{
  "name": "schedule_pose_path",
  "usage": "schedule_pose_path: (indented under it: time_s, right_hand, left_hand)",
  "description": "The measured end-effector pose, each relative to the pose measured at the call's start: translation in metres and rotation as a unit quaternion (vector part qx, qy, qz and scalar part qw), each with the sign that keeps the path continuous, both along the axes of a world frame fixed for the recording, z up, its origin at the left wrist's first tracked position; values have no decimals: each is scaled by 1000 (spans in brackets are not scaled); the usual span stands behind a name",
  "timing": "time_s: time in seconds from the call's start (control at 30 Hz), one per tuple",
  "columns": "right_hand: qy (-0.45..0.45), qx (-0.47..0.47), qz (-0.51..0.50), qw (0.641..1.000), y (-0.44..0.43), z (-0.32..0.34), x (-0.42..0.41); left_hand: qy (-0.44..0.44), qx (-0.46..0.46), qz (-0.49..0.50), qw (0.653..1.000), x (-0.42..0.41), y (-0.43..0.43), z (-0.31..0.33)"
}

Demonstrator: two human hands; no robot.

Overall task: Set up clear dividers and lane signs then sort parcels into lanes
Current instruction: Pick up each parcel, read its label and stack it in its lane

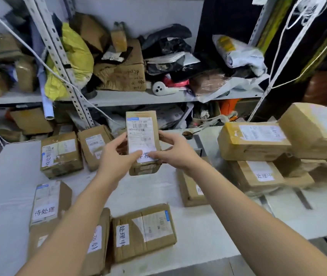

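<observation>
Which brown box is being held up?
The narrow parcel in the middle: the left hand and right hand hold it upright, while the others lie untouched on the white table.

Brown labelled parcel (143,140), upright above table, apparently held.

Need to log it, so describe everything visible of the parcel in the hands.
The parcel is a small brown cardboard box, taped, held upright above the table. A white shipping label with barcodes covers its front; a white slip with printed characters lies across the lower part, partly under both thumbs. The left hand and right hand grip its sides.
</observation>
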State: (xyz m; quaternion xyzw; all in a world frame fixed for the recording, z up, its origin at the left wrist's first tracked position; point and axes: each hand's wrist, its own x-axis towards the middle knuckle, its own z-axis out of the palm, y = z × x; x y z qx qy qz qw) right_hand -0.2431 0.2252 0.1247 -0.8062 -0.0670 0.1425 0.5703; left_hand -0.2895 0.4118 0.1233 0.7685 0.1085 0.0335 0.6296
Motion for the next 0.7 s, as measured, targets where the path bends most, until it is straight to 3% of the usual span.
schedule_pose_path:
  time_s: [0.3, 0.7]
  right_hand:
    - [-58, 48, 20, 997, -164, 80, -1]
    - [-90, 62, -74, 991, -314, 143, 24]
  left_hand:
    - [-53, 51, -7, 997, 3, -158, 82]
    - [-128, 37, -88, 987, 58, -306, 145]
